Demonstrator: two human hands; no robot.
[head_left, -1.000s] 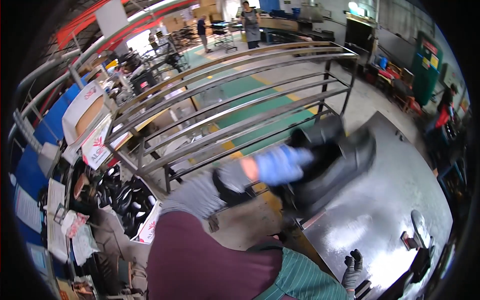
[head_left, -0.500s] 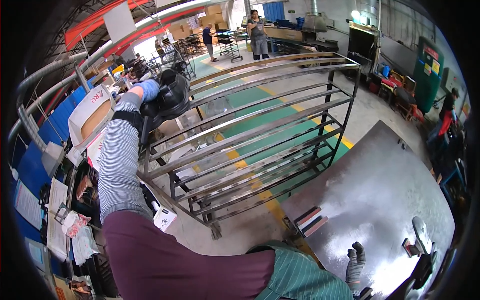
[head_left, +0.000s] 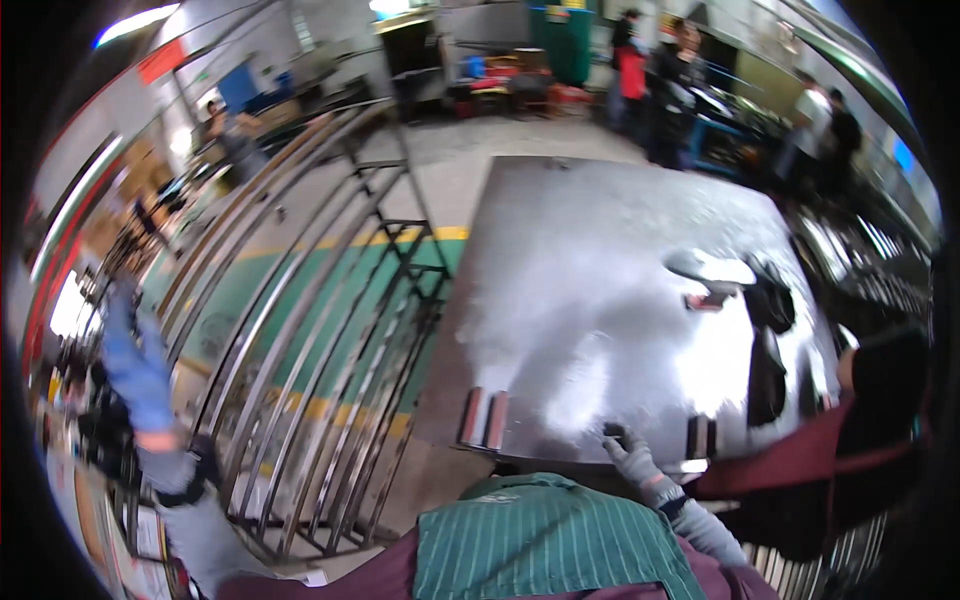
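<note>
Steel table (head_left: 600, 300) edge under right hand (head_left: 630, 455)

Glossy metal table (head_left: 600, 300), cloth gloves (head_left: 632, 462)

Metal workshop, steel table (head_left: 600, 280), welded rack (head_left: 330, 320)
</note>
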